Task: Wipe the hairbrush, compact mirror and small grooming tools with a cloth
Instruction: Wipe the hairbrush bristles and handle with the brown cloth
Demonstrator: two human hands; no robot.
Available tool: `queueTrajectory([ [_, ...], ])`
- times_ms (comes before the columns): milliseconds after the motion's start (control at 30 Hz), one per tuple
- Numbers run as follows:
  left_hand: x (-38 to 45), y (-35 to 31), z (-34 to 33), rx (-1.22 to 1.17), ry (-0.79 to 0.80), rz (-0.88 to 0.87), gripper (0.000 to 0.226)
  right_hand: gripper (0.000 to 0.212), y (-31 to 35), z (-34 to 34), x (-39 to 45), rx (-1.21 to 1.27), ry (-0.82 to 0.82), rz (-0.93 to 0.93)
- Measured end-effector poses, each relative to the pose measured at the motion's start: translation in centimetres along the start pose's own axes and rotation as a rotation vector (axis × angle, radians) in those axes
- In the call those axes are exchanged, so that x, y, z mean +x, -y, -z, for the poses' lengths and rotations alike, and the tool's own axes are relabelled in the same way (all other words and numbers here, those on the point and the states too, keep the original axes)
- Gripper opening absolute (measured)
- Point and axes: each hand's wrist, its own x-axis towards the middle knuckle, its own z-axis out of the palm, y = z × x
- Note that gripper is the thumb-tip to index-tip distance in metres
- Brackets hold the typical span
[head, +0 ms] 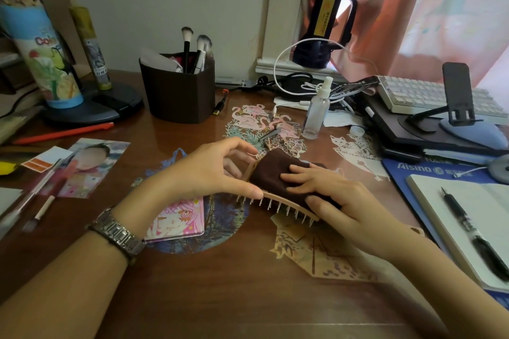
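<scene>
Head view shows us one wooden hairbrush (pixel 278 202) held just above the worktop (pixel 220 283), pins down, its long axis running from upper left to lower right. Our left hand (pixel 203 170) is clamped on its left end, thumb on the near edge; our right hand (pixel 330 192) presses one brown cloth (pixel 272 170) flat on the back, fingers closed over it, so the stroke should run along that axis. One spray bottle (pixel 316 113) and one small metal tool (pixel 268 135) lie beyond; we cannot make out a compact mirror.

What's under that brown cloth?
The wooden hairbrush lies under the dark brown cloth. Its edge and pins show; the covered back is hidden. The right hand presses the cloth down.
</scene>
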Motion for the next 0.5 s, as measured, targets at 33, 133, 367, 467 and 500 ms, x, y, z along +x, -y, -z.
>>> queueTrajectory([
  [33, 0.0, 0.0, 0.0, 0.001, -0.001, -0.002, 0.081, 0.038, 0.1, 0.0, 0.2, -0.009, 0.012, -0.004],
  [133, 0.0, 0.0, 0.0, -0.007, -0.001, -0.015, 0.080, 0.039, 0.6, -0.2, 1.1, -0.031, 0.046, -0.008],
  [367, -0.1, 0.2, 0.0, -0.047, 0.013, -0.030, 0.074, 0.032, 1.5, -1.1, 3.3, -0.058, 0.094, 0.009],
  [467, -0.1, 0.2, 0.1, -0.059, 0.015, -0.031, 0.072, 0.034, 1.6, -1.2, 3.8, -0.064, 0.100, 0.008],
  [500, -0.1, 0.3, 0.1, -0.058, 0.017, -0.033, 0.072, 0.037, 1.6, -1.2, 3.7, -0.064, 0.099, 0.012],
])
